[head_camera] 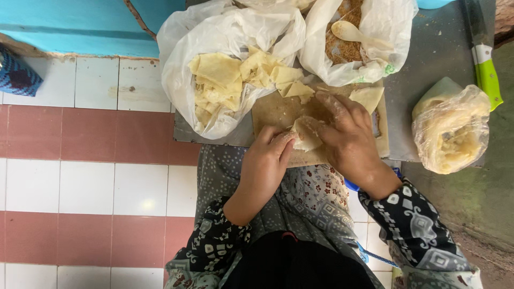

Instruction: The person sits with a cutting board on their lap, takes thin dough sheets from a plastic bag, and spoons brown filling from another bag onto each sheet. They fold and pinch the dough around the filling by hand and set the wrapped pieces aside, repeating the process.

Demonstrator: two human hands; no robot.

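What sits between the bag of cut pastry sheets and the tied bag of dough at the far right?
In the head view, between the bag of pastry sheets and the tied bag lie the wooden board, the right hand and bare metal tabletop.

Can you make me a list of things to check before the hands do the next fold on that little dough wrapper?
1. Wrapper held by both hands: the left hand and right hand both pinch the folded wrapper. Ok.
2. Board underneath: the wooden board lies under the wrapper. Ok.
3. More wrappers close by: the open white bag of wrappers sits just beyond the left hand. Ok.
4. Filling within reach: the bag of brown filling has a spoon in it. Ok.
5. Filling inside the wrapper: hidden by the fingers. Cannot tell.
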